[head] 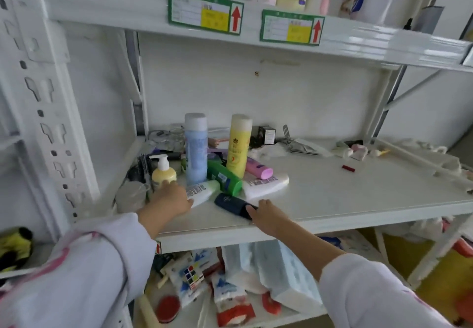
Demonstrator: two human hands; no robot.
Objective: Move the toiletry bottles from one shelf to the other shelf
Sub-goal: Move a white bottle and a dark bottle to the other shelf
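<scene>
Both hands are down on the middle white metal shelf (358,194) at once, which makes sense if you want to carry two things per trip. The left hand (171,197) is spread loosely over the bottom end of a white squeeze tube with a pale green top (202,190), fingers reaching toward the small yellow pump bottle (163,171); can't tell if it's actually gripping yet. The right hand (266,216) is touching the near end of a flat dark navy bottle (231,203) lying on its side, fingers not closed around it that I can see.

Just behind that navy bottle is the pile: a green bottle (225,175), a white one (266,183) and a pink one (258,169) lying down, plus a tall blue bottle (195,148) and a tall yellow one (239,144) standing. The upper shelf (281,38) already has bottles, so I'd guess that's the destination.
</scene>
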